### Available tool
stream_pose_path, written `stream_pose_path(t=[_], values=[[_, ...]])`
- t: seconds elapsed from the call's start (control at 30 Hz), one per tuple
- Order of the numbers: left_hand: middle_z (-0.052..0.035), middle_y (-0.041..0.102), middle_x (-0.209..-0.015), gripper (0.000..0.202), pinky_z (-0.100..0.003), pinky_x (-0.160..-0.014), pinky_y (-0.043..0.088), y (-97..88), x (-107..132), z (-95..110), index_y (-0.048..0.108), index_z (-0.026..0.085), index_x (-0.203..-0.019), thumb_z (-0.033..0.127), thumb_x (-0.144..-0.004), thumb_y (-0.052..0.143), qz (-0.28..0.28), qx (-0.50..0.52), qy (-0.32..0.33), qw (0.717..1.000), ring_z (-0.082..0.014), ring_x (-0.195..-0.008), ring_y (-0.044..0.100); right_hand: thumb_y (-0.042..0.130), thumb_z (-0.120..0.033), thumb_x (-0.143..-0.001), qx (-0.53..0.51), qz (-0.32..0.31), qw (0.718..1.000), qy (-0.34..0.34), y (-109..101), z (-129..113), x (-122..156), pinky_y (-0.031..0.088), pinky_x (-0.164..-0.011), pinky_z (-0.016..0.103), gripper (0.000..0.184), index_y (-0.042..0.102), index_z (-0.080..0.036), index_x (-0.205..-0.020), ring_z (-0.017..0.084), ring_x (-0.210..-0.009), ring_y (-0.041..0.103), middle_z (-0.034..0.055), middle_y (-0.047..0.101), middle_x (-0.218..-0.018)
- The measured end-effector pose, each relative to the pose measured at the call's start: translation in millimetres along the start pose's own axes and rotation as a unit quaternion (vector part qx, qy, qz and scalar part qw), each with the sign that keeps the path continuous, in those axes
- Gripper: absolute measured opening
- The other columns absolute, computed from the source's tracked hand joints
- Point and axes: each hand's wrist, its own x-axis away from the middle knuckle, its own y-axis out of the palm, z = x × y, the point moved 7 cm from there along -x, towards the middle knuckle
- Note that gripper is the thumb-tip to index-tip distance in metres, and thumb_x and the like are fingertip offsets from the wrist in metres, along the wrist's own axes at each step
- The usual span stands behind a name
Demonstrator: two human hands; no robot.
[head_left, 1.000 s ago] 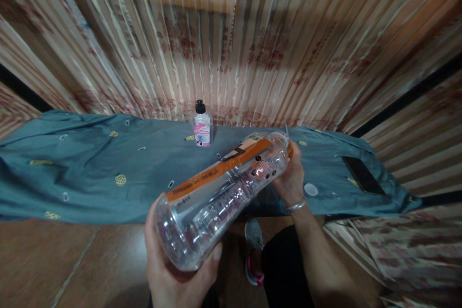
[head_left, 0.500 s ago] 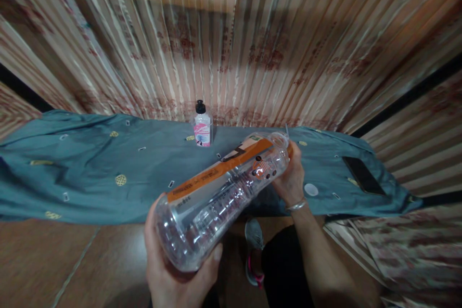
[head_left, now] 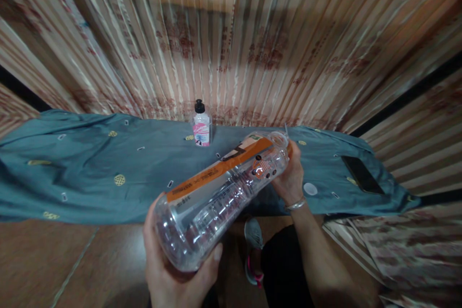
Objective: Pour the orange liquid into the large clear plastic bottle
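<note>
By the teal cloth (head_left: 90,173), both hands (head_left: 176,281) remain clamped on the clear bottle (head_left: 222,197), its tilt unchanged.

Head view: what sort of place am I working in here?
Probably a curtained-off corner indoors, perhaps in a home, though I can't be sure. The pleated, printed curtain hanging behind, the teal patterned cloth draped over a long surface, and the brown floor with its pale seam suggest it.
</note>
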Motion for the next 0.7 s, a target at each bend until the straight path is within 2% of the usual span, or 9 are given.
stream_pose_path(t=[0.17,0.27,0.4,0.53,0.7], values=[[-0.0140,0.072,-0.134,0.094,-0.032,-0.088,0.066,-0.3,0.6,-3.1,0.061,0.020,-0.148,0.051,-0.066,0.097,-0.006,0.006,-0.003,1.000,-0.0272,-0.111,0.077,0.075,-0.042,-0.083,-0.010,-0.007,1.000,0.002,-0.9,-2.9,-2.1,0.064,-0.101,0.053,0.074,0.048,-0.020,-0.147,0.037,-0.124,0.074,0.0176,0.073,-0.136],[-0.0140,0.071,-0.137,0.095,-0.032,-0.092,0.065,-0.8,0.4,-2.8,0.061,0.020,-0.148,0.052,-0.066,0.097,-0.006,-0.005,0.002,1.000,-0.0275,-0.115,0.076,0.076,-0.044,-0.082,-0.007,0.000,1.000,-0.002,0.5,1.9,-0.2,0.062,-0.104,0.056,0.080,0.044,-0.019,-0.151,0.038,-0.128,0.072,0.0196,0.071,-0.139],[-0.0156,0.070,-0.138,0.096,-0.036,-0.091,0.066,-0.5,-0.1,-1.4,0.061,0.019,-0.148,0.054,-0.065,0.096,-0.006,-0.007,-0.001,1.000,-0.0301,-0.115,0.076,0.077,-0.046,-0.082,-0.001,0.011,1.000,-0.015,3.3,7.9,3.3,0.061,-0.107,0.059,0.087,0.039,-0.018,-0.155,0.039,-0.134,0.069,0.0217,0.068,-0.145],[-0.0152,0.070,-0.139,0.094,-0.039,-0.096,0.065,-0.4,-0.2,0.1,0.061,0.021,-0.147,0.053,-0.066,0.096,-0.008,-0.012,0.003,1.000,-0.0315,-0.117,0.075,0.076,-0.048,-0.084,-0.002,0.017,1.000,-0.015,2.7,7.0,3.5,0.063,-0.104,0.057,0.084,0.040,-0.020,-0.154,0.038,-0.132,0.070,0.0199,0.069,-0.144],[-0.0144,0.071,-0.135,0.093,-0.034,-0.092,0.065,0.4,-0.2,1.6,0.061,0.020,-0.148,0.052,-0.067,0.096,-0.010,-0.007,0.011,1.000,-0.0285,-0.114,0.076,0.075,-0.048,-0.085,-0.009,0.009,1.000,-0.013,0.2,0.5,0.0,0.065,-0.099,0.055,0.077,0.044,-0.020,-0.149,0.036,-0.124,0.074,0.0183,0.072,-0.137]])
